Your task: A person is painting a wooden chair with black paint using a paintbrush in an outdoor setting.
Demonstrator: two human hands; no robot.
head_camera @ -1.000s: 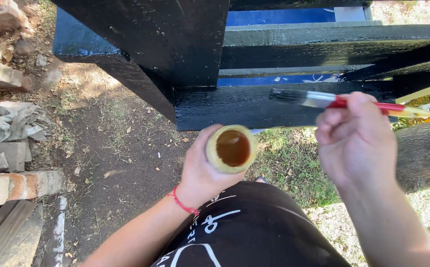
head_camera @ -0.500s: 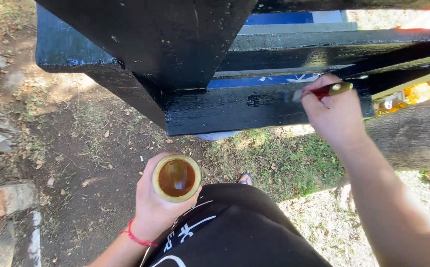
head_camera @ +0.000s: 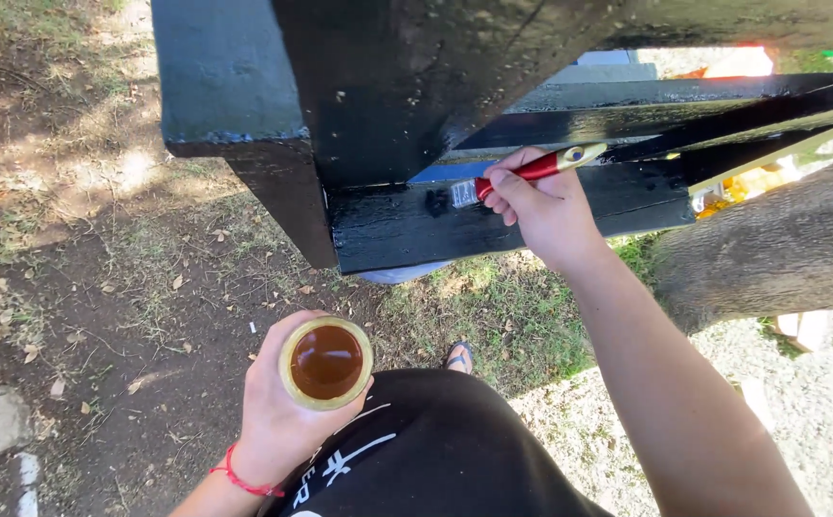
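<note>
My right hand point(head_camera: 545, 206) grips a paintbrush point(head_camera: 522, 174) with a red handle, its dark bristles pressed on the top of a glossy black wooden rail point(head_camera: 407, 225). My left hand point(head_camera: 282, 407) holds a small round container point(head_camera: 326, 363) with a yellowish rim and dark brown liquid inside, low over the ground beside my black garment. A red cord circles my left wrist. The rail belongs to a black painted wooden frame point(head_camera: 234, 86) with thick posts and several cross boards.
A thick grey tree trunk point(head_camera: 770, 249) lies to the right of the frame. Bare earth with dry leaves point(head_camera: 100, 306) spreads on the left, grass under the rail. A sandalled toe point(head_camera: 459, 357) shows below. Stones sit at the left edge.
The right hand slid the brush leftward along the black rail. The left hand with the container stayed low near my body. The view shifted, so the frame sits more to the right.
</note>
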